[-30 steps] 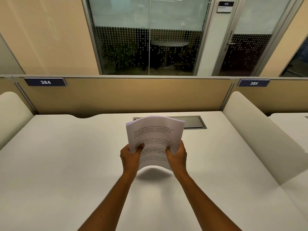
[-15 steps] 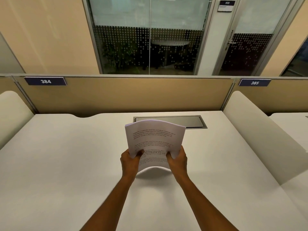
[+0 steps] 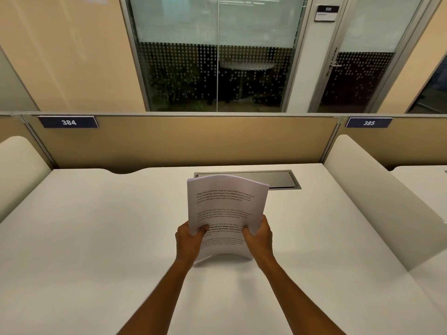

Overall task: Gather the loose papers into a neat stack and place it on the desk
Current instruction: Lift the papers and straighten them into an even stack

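Observation:
A stack of white printed papers [image 3: 225, 209] stands nearly upright in the middle of the white desk [image 3: 96, 238], bowed across its width. Its bottom edge is down at the desk surface. My left hand [image 3: 189, 240] grips the stack's lower left side, thumb on the front sheet. My right hand [image 3: 257, 238] grips the lower right side the same way. The sheets' top edges look roughly level, with a few slightly offset at the upper right corner.
A grey cable hatch [image 3: 278, 180] is set into the desk just behind the papers. Tan partition panels [image 3: 193, 141] close off the back. Rounded white side dividers stand at the left [image 3: 17, 170] and right [image 3: 377, 194]. Labels read 384 and 385.
The stack has come down from a little above the desk until its bottom edge reaches the surface. Both hands kept their grip and moved down with it.

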